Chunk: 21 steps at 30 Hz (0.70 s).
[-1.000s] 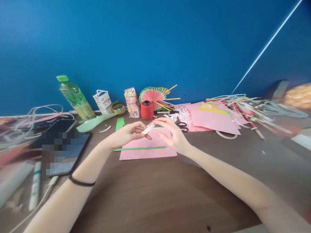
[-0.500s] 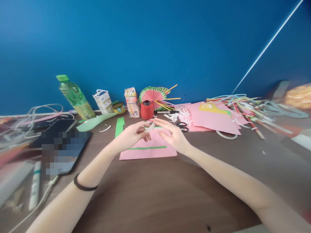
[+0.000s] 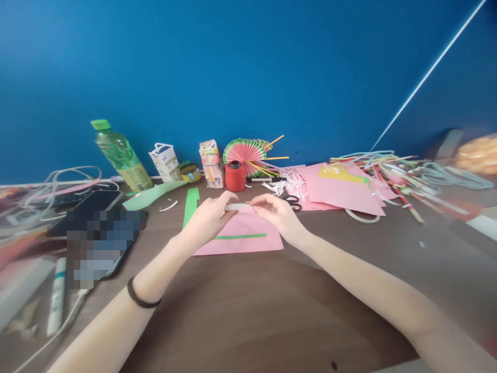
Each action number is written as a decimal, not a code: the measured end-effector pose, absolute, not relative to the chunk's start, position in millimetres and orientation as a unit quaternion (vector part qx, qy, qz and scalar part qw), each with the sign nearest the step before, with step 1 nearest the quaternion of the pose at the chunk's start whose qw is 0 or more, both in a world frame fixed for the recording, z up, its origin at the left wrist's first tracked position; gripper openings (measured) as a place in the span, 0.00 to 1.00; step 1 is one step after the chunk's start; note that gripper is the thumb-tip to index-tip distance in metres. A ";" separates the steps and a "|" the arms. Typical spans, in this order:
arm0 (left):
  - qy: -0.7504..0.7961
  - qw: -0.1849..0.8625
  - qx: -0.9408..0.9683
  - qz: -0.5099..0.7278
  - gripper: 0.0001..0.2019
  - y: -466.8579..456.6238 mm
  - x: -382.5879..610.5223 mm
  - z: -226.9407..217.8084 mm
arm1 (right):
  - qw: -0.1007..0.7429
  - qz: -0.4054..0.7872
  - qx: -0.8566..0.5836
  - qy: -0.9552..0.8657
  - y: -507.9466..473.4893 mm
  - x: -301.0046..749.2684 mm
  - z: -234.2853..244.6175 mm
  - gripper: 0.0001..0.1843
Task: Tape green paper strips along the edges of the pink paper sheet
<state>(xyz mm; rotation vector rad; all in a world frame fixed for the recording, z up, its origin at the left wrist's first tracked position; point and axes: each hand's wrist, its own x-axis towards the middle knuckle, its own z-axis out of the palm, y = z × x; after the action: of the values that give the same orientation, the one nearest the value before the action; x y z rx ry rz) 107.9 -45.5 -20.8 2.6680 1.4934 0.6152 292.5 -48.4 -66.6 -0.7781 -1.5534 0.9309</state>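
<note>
While both forearms slant inward from the lower corners, the 2 hands face each other over a pink sheet (image 3: pixel 258 245) on the brown desk (image 3: pixel 272 305). Left hand (image 3: pixel 207 217): back turned upward, index finger arched, thumb lower; fingers closed in a pinch on the left end of 1 white strip (image 3: pixel 238 206). Black band (image 3: pixel 143 295) around the forearm, short of the wrist. Right hand (image 3: pixel 277 215): fingers curved leftward, thumb beneath, pinching the strip's right end; remaining fingers loosely bent. Forearm runs long and nearly straight back to the lower right.

Strip's position: almost level, spanning the gap between the 2 hands, over the sheet's far part. Cannot tell whether it touches the paper.

Thin green strip (image 3: pixel 243 237) lies across the sheet, nearer the wearer. Wider green piece (image 3: pixel 191 204) flat just beyond the left hand, partly covered by it. Red spool (image 3: pixel 235 178) upright behind the hands, paper fan (image 3: pixel 245 151) behind that. Black-handled scissors (image 3: pixel 294 203) near the right hand, close to white paper scraps (image 3: pixel 295 185).
</note>
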 end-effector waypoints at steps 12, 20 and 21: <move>0.418 -0.157 0.880 0.164 0.09 -41.4 104.9 -30.4 | 0.563 0.427 -0.362 -0.608 -41.1 294.8 -70.9 0.13; 0.434 -0.139 0.869 0.193 0.11 -43.5 105.1 -22.5 | 0.566 0.377 -0.368 -0.635 -35.2 305.2 -60.6 0.12; 0.452 -0.145 0.858 0.194 0.10 -43.6 104.5 -20.4 | 0.574 0.369 -0.373 -0.629 -29.6 311.2 -60.7 0.11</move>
<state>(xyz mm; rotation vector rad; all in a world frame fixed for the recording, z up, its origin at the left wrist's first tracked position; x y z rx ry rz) 104.5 -43.6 -20.4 2.9790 1.5695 0.6717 311.2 -29.6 -60.7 -0.8729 -1.4743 0.8637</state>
